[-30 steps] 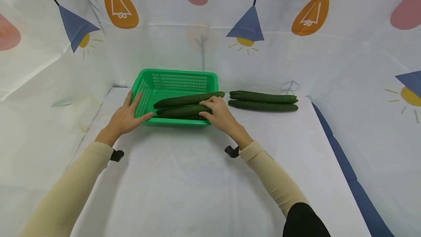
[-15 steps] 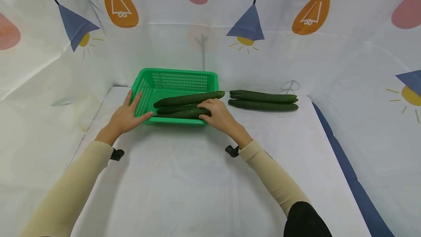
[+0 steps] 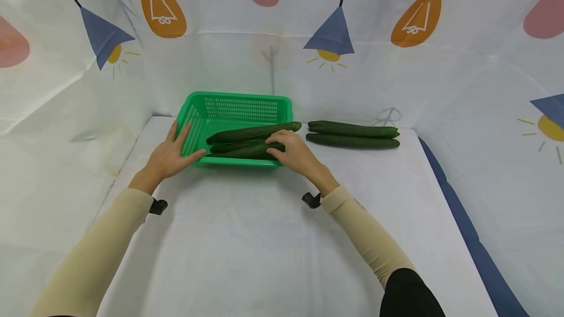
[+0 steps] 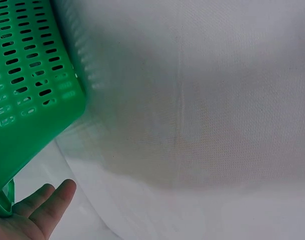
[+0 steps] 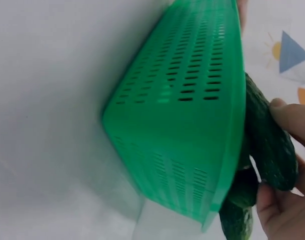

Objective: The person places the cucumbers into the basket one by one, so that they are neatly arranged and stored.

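A green plastic basket (image 3: 240, 96) stands at the back left of the white table. My left hand (image 3: 169, 156) rests on its left front corner, fingers spread and straight against the rim. Several cucumbers lie in the basket, one cucumber (image 3: 251, 133) with its right end over the right rim. My right hand (image 3: 293, 150) pinches the right end of the front cucumber (image 3: 253, 151) between thumb and fingers. In the right wrist view the thumb and fingers straddle this cucumber (image 5: 267, 135), above the basket rim, and other cucumber ends (image 5: 237, 217) show below it.
Right of the basket lie more cucumbers (image 3: 352, 141) side by side on the white table (image 3: 246, 238). A patterned white cloth (image 3: 220, 62) hangs behind the table and round its sides. Dark blue cloth (image 3: 458, 216) runs along the right table edge.
The cucumber in my right hand has moved slightly toward the front rim, so another cucumber now shows behind it. My right hand shifted only a little. The left hand stayed on the basket.
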`<state>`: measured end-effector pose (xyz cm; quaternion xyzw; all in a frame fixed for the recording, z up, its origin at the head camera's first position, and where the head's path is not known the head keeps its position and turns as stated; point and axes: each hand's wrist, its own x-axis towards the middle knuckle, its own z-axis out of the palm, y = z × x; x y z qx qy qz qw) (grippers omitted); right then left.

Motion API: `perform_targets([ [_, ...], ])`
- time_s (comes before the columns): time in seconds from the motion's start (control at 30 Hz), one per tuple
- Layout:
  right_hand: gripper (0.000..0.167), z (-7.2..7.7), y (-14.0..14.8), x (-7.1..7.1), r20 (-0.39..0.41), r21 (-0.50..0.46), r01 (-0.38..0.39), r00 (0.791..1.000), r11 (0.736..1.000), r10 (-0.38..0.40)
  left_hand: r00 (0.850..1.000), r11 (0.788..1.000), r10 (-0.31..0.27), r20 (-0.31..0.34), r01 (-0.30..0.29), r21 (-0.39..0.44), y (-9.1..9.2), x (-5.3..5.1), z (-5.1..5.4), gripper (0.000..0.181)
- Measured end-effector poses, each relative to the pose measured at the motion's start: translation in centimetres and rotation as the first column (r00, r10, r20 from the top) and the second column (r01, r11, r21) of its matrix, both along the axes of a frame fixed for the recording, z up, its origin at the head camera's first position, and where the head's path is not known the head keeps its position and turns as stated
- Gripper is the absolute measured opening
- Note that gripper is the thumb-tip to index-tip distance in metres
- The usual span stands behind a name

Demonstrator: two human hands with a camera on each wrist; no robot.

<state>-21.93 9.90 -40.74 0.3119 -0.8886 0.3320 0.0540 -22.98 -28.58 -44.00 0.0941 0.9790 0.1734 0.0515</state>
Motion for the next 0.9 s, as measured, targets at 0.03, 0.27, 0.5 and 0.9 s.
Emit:
perform_targets([
  [0.03, 0.029, 0.0, 0.1, 0.0, 0.015, -0.009, 0.001, 1.0, 1.0, 0.0, 1.0, 1.0, -0.001, 0.001, 0.001, -0.001, 0.0, 0.0, 0.0, 0.1],
  [0.27, 0.029, 0.1, 0.2, 0.3, 0.072, -0.02, -0.033, 0.997, 0.999, 0.034, 1.0, 1.0, 0.001, -0.002, -0.001, -0.006, -0.1, 0.0, 0.2, 0.101],
  [0.5, 0.031, 0.0, 0.7, 0.5, 0.097, -0.007, -0.045, 0.994, 0.999, 0.045, 1.0, 1.0, -0.007, -0.005, 0.007, -0.006, -0.1, -0.1, 0.0, 0.1],
  [0.9, 0.036, 0.4, 3.9, 0.3, 0.014, -0.022, -0.106, 0.994, 0.994, 0.106, 1.0, 1.0, -0.009, -0.027, 0.009, 0.005, -0.3, -0.2, -0.3, 0.1],
])
